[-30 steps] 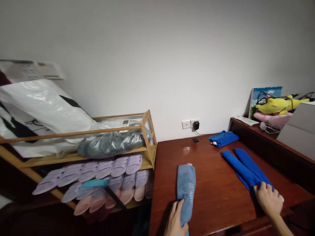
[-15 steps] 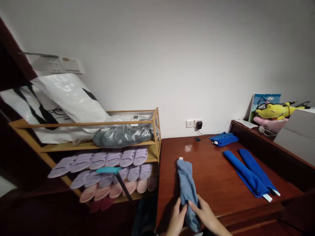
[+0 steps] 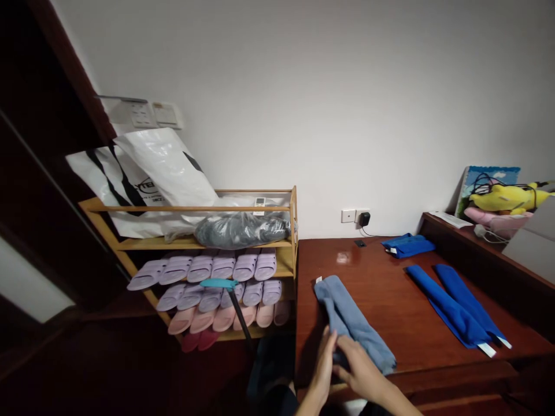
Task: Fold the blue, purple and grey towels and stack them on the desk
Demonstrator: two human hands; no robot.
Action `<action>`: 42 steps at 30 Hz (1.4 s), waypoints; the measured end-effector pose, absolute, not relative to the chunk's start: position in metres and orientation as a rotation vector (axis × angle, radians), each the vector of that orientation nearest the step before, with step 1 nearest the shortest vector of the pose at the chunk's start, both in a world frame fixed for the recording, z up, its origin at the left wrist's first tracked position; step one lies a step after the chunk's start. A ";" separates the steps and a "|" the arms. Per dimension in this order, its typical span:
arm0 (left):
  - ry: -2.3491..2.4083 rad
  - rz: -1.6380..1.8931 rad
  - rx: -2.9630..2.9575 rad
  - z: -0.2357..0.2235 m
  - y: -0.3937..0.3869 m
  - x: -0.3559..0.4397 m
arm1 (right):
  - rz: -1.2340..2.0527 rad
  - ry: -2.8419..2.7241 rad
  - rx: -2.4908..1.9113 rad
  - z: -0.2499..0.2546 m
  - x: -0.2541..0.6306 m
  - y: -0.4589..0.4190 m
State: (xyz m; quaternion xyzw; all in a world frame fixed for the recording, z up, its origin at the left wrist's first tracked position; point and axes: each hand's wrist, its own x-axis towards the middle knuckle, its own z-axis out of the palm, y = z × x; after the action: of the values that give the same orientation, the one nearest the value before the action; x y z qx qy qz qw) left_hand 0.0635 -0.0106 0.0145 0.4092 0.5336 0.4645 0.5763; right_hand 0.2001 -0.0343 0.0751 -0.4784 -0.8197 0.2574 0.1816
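Note:
A light blue folded towel (image 3: 353,320) lies on the red-brown wooden table (image 3: 390,289), running from its middle left toward the front edge. Both hands meet at the towel's near end. My left hand (image 3: 324,370) presses against its left side with the fingers together. My right hand (image 3: 359,372) has its fingers closed over the near end of the cloth. A long royal-blue towel (image 3: 457,312) lies folded in two strips at the right of the table, untouched.
A small folded blue cloth (image 3: 407,245) lies at the back of the table near a wall socket with a plug (image 3: 364,218). A wooden rack (image 3: 208,260) of slippers and plastic bags stands left of the table. A yellow plush toy (image 3: 507,197) sits on the raised ledge at right.
My right hand left the royal-blue towel and came over to the light blue one, joining my left hand at its near end. The light blue towel has spread and turned. The view has panned left.

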 end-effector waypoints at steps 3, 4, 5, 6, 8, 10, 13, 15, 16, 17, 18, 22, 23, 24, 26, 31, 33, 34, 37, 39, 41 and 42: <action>1.562 1.268 1.237 0.024 -0.005 0.039 | 1.039 -2.342 -1.113 0.086 0.208 -0.028; 1.621 1.301 1.358 0.029 -0.006 0.033 | 0.977 -2.320 -1.169 0.085 0.211 -0.022; 1.636 1.303 1.494 0.033 -0.008 0.031 | 0.852 -2.298 -1.278 0.082 0.213 -0.015; 1.608 1.266 1.639 0.037 -0.011 0.032 | 0.704 -2.289 -1.403 0.077 0.213 -0.008; 1.501 1.075 1.900 0.039 -0.017 0.043 | 0.450 -2.338 -1.622 0.060 0.211 0.004; 1.466 0.813 2.052 0.033 -0.021 0.058 | 0.311 -2.417 -1.730 0.041 0.207 0.011; 1.583 0.538 2.149 0.017 -0.021 0.067 | 0.246 -2.415 -1.782 0.019 0.218 0.014; 1.623 0.467 2.220 0.008 -0.019 0.059 | 0.282 -2.296 -1.861 0.012 0.246 0.016; 1.614 0.445 2.256 0.006 -0.018 0.051 | 0.317 -2.209 -1.923 0.012 0.265 0.018; 1.602 0.425 2.281 0.004 -0.018 0.043 | 0.349 -2.116 -1.990 0.013 0.286 0.019; 1.593 0.398 2.290 0.004 -0.017 0.034 | 0.382 -2.026 -2.053 0.014 0.308 0.021; 1.615 0.256 2.252 0.010 -0.018 0.009 | 0.311 -1.824 -2.184 0.027 0.371 0.021; 1.653 0.223 2.230 0.012 -0.017 0.010 | 0.276 -1.793 -2.155 0.031 0.373 0.019; 1.697 0.207 2.216 0.015 -0.016 0.013 | 0.250 -1.774 -2.080 0.034 0.368 0.017; 1.764 0.251 2.230 0.018 -0.011 0.030 | 0.251 -1.765 -1.832 0.038 0.337 0.011; 1.765 0.449 2.275 0.018 0.011 0.072 | 0.595 -1.809 -1.451 0.020 0.215 0.001; 1.822 0.439 2.257 0.013 0.020 0.071 | 0.653 -1.872 -1.482 0.006 0.188 0.004; 1.845 0.435 2.262 0.010 0.024 0.067 | 0.627 -1.915 -1.538 0.001 0.184 0.006; 1.854 0.454 2.316 0.004 0.031 0.050 | 0.402 -2.058 -1.764 -0.008 0.204 0.015; 1.841 0.454 2.339 0.004 0.033 0.043 | 0.219 -2.131 -1.901 -0.009 0.238 0.020; 1.839 0.444 2.345 0.005 0.035 0.039 | 0.050 -2.172 -2.047 -0.011 0.285 0.022; 1.836 0.440 2.350 0.005 0.035 0.038 | -0.010 -2.171 -2.136 -0.011 0.312 0.022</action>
State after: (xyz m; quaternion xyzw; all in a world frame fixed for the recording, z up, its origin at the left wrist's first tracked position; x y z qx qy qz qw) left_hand 0.0384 0.0351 0.0052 0.7780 0.6078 0.1457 0.0635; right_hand 0.3124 0.0215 -0.0112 -0.7006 -0.7120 -0.0033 0.0478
